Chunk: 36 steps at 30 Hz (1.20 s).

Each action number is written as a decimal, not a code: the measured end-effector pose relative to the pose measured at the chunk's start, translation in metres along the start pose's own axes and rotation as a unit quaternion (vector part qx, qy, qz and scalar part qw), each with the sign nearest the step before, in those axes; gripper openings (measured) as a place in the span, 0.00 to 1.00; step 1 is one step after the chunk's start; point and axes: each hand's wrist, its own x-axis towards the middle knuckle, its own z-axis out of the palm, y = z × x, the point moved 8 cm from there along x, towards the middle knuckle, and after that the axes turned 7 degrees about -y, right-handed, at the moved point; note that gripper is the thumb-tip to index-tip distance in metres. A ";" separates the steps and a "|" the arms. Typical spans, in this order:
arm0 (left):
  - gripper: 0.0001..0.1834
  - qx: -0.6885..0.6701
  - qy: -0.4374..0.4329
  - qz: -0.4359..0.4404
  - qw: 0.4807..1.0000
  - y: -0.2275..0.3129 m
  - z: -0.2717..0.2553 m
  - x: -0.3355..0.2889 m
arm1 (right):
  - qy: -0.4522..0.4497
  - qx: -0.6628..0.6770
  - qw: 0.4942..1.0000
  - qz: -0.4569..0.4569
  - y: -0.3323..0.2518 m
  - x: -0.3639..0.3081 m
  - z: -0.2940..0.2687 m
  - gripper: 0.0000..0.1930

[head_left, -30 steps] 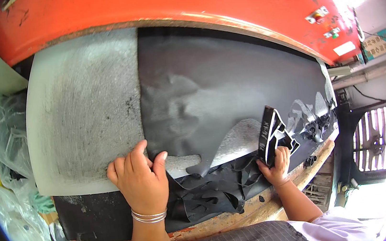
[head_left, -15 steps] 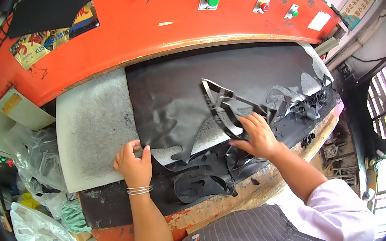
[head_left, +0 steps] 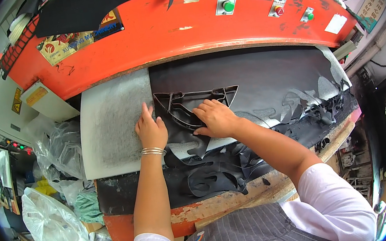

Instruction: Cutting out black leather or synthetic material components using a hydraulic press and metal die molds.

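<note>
A metal cutting die, curved along its near side and braced with crossbars, lies on a black leather-like sheet. My right hand grips it from the near side, fingers over its frame and thumb by its curved edge. Just left of the die, my left hand rests at the sheet's left edge with fingers stretched out, holding nothing. Under both is a pale, scuffed cutting board. Cut-out holes and ragged strips mark the sheet's near edge, and black offcuts hang in front.
An orange press with green and red buttons spans the far side above the board. More scraps heap at the right. A worn wooden edge runs along the front. Clear plastic bags fill the left side.
My right hand has brought the die leftward and turned it from a raised tilt to lying flatter near the sheet's left edge. My left hand has slid farther up that edge, fingers straighter. The view has shifted.
</note>
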 end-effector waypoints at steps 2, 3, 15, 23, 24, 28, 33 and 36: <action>0.39 0.013 0.012 0.028 0.999 0.001 0.006 0.006 | -0.012 -0.004 1.000 0.007 0.006 -0.004 0.006 0.32; 0.39 0.011 0.009 0.025 1.000 -0.001 0.007 0.011 | 0.016 0.005 1.000 -0.021 0.007 -0.005 0.000 0.35; 0.40 0.082 -0.020 0.006 0.996 -0.004 0.014 0.040 | 0.130 0.161 0.954 0.218 0.097 -0.060 0.008 0.41; 0.37 0.032 0.038 0.026 0.998 -0.006 0.002 0.035 | 0.164 0.140 0.957 0.192 0.093 -0.064 0.006 0.31; 0.37 0.027 0.039 0.032 0.998 -0.005 0.001 0.035 | 0.172 0.126 0.959 0.184 0.091 -0.065 0.005 0.31; 0.37 0.045 0.030 0.038 0.998 -0.001 0.003 0.034 | 0.163 0.115 0.963 0.183 0.091 -0.069 0.002 0.31; 0.38 0.075 0.042 0.038 0.996 0.007 -0.002 0.036 | 0.162 0.108 0.965 0.175 0.093 -0.069 -0.006 0.30; 0.38 0.067 0.031 0.025 0.997 0.009 -0.005 0.036 | 0.149 0.097 0.969 0.171 0.091 -0.072 -0.008 0.34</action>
